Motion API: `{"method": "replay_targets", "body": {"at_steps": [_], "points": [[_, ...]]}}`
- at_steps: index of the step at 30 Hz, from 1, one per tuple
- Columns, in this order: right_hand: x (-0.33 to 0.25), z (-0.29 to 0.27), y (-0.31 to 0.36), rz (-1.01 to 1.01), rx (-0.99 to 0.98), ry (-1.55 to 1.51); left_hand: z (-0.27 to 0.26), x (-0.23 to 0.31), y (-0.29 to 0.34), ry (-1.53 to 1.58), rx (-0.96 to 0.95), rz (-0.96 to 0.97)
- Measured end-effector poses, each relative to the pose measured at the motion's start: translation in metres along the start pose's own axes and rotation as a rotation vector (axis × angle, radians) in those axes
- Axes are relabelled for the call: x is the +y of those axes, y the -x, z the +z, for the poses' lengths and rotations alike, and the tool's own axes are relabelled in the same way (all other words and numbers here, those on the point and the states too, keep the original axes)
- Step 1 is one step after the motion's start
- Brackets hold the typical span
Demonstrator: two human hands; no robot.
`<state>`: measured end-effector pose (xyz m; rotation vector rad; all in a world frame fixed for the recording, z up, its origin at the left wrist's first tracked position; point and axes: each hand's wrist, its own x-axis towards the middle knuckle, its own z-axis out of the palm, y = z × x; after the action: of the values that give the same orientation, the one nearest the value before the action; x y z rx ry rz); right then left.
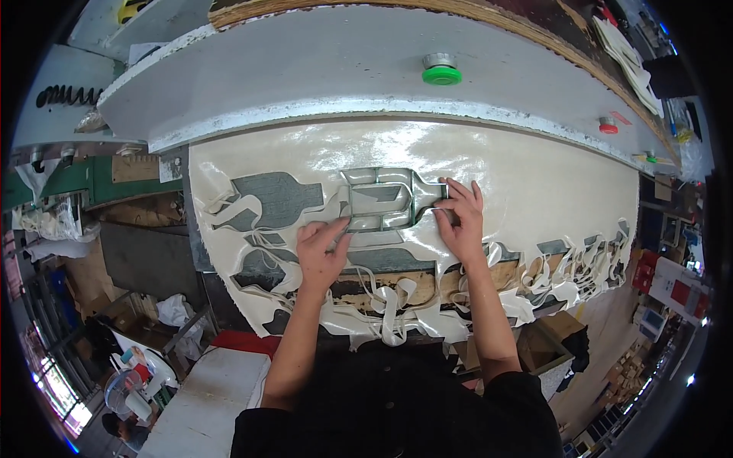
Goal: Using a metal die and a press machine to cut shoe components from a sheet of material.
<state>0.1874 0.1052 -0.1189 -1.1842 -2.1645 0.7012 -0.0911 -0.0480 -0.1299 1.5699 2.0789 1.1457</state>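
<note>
A metal cutting die [413, 191] with a bottle-like outline and inner bars lies flat on a glossy cream sheet [542, 179]. My left hand [321, 252] has its thumb and fingers closed at the die's near left corner. At the narrow right end, my right hand [460, 221] grips the die between thumb and fingers. Left of the die, a cut-out opening [279, 200] of similar outline shows a dark grey surface beneath. Toward me, the sheet is cut into loose curled strips [389, 313], with worn wood [412, 286] showing between them.
A long grey machine beam [305, 84] spans the far side of the sheet, carrying a green button [442, 75] and a red button [608, 126]. A white-topped surface [210, 397] stands at my near left. Another person [126, 431] and a fan [122, 393] are at lower left.
</note>
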Motion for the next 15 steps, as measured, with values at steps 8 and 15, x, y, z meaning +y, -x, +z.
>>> {"method": "replay_targets", "body": {"at_steps": [8, 15], "points": [[-0.008, 0.006, 0.004, -0.018, 0.002, -0.004, -0.006, -0.001, 0.005, 0.015, 0.051, 0.008], [-0.016, -0.002, 0.012, -0.024, 0.0, 0.027, -0.01, -0.001, 0.01, 0.048, 0.024, 0.068]]}}
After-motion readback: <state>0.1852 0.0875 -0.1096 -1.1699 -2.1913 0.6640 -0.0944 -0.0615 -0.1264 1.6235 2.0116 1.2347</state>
